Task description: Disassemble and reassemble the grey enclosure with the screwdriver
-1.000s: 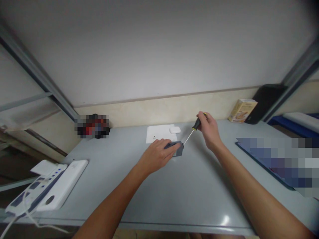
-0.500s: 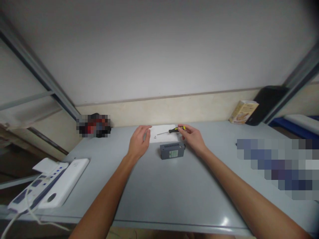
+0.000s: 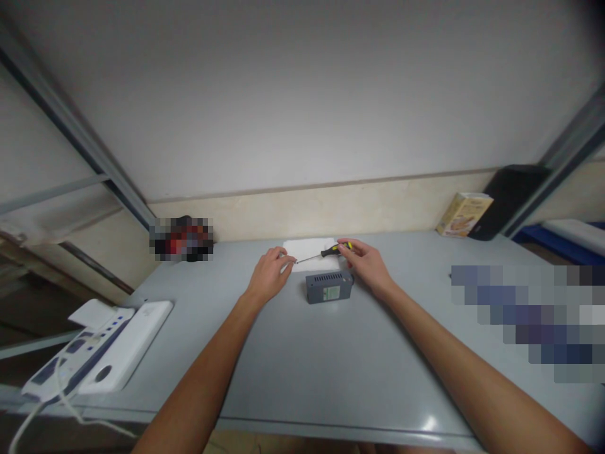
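My right hand (image 3: pixel 366 263) grips the black and yellow handle of a screwdriver (image 3: pixel 329 251), whose thin shaft points left over a white sheet (image 3: pixel 309 246). At the sheet's left edge, my left hand (image 3: pixel 273 272) has its fingertips beside the screwdriver tip, thumb and forefinger a little apart. Small dark specks lie by those fingertips, partly hidden; whether the fingers touch one is too small to tell. A dark grey box (image 3: pixel 329 288) with vent slots and a pale label stands just in front of the sheet, between my hands.
A white power strip (image 3: pixel 80 353) with cables and a white flat case (image 3: pixel 137 347) lie at the left. A blurred red and black item (image 3: pixel 184 239) is at the back left. A yellow carton (image 3: pixel 464 214) and a black case (image 3: pixel 508 198) lean at the back right.
My left hand has moved right and its fingertips have come down to the specks. The screwdriver tip has dipped slightly toward them, still in my right hand. The camera view has shifted slightly.
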The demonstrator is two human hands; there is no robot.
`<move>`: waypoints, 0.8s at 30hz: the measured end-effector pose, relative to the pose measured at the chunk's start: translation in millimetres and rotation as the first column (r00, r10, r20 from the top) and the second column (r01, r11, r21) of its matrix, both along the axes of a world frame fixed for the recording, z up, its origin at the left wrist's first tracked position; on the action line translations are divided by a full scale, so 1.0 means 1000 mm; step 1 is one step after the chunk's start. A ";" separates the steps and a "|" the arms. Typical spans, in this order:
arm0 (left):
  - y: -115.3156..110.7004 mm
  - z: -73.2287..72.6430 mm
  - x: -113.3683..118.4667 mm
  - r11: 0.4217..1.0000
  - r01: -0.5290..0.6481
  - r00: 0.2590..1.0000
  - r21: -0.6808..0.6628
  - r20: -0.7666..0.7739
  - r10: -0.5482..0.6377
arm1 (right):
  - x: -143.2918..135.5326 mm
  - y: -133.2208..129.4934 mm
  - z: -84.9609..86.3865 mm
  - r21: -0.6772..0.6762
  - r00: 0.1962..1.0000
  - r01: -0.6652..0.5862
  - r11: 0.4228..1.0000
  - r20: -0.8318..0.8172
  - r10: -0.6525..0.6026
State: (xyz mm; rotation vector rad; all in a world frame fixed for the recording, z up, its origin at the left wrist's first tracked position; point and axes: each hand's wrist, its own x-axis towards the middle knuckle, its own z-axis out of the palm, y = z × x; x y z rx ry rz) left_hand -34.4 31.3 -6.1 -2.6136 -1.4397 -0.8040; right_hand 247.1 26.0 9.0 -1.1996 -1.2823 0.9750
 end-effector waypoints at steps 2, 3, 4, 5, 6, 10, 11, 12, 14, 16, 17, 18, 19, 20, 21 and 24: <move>0.000 0.000 0.000 1.000 -0.003 1.000 0.001 -0.007 0.003 | -0.001 0.000 0.000 -0.006 1.000 -0.001 1.000 0.009 0.002; 0.000 0.000 0.000 1.000 -0.005 1.000 0.004 -0.008 0.005 | -0.001 0.000 0.000 -0.004 1.000 -0.001 1.000 0.012 0.001; 0.000 0.000 0.000 1.000 -0.006 1.000 0.008 -0.008 0.006 | 0.000 0.000 0.000 -0.001 1.000 0.000 1.000 0.012 0.000; 0.000 0.001 0.000 1.000 -0.008 1.000 0.011 -0.005 0.008 | 0.000 0.000 0.001 0.003 1.000 0.001 1.000 0.010 -0.002; 0.000 0.001 0.000 1.000 -0.009 1.000 0.013 -0.002 0.009 | 0.000 -0.001 0.002 0.006 1.000 0.004 1.000 0.006 -0.004; -0.001 0.002 0.002 1.000 -0.003 1.000 0.009 0.017 0.003 | 0.003 -0.002 0.006 0.013 1.000 0.022 1.000 -0.010 -0.022; -0.002 0.003 0.003 1.000 0.002 1.000 0.007 0.029 -0.003 | 0.003 -0.003 0.007 0.016 1.000 0.024 1.000 -0.013 -0.024; -0.002 0.003 0.004 1.000 0.009 0.999 0.007 0.046 -0.010 | 0.003 -0.003 0.008 0.017 1.000 0.024 1.000 -0.016 -0.023; -0.002 0.003 0.006 1.000 0.024 0.996 0.005 0.080 -0.024 | 0.003 -0.003 0.010 0.014 1.000 0.020 1.000 -0.022 -0.020; -0.002 0.004 0.008 0.999 0.039 0.993 0.009 0.111 -0.039 | 0.004 -0.003 0.011 0.010 0.999 0.020 1.000 -0.028 -0.019; -0.002 0.005 0.008 0.999 0.048 0.991 0.013 0.124 -0.049 | 0.004 -0.003 0.011 0.009 0.999 0.018 1.000 -0.031 -0.018; -0.002 0.005 0.008 0.998 0.055 0.989 0.019 0.137 -0.057 | 0.004 -0.004 0.012 0.009 0.999 0.018 1.000 -0.033 -0.018; -0.002 0.006 0.009 0.998 0.062 0.987 0.024 0.149 -0.065 | 0.004 -0.004 0.012 0.007 0.999 0.018 1.000 -0.036 -0.018; -0.002 0.006 0.009 0.997 0.066 0.985 0.029 0.159 -0.070 | 0.004 -0.004 0.012 0.005 0.999 0.019 1.000 -0.039 -0.019; -0.002 0.007 0.009 0.997 0.067 0.983 0.032 0.167 -0.071 | 0.004 -0.004 0.013 0.003 0.999 0.020 1.000 -0.043 -0.020; -0.003 0.009 0.009 0.998 0.057 0.982 0.037 0.180 -0.063 | 0.005 -0.005 0.014 -0.005 0.998 0.019 1.000 -0.052 -0.020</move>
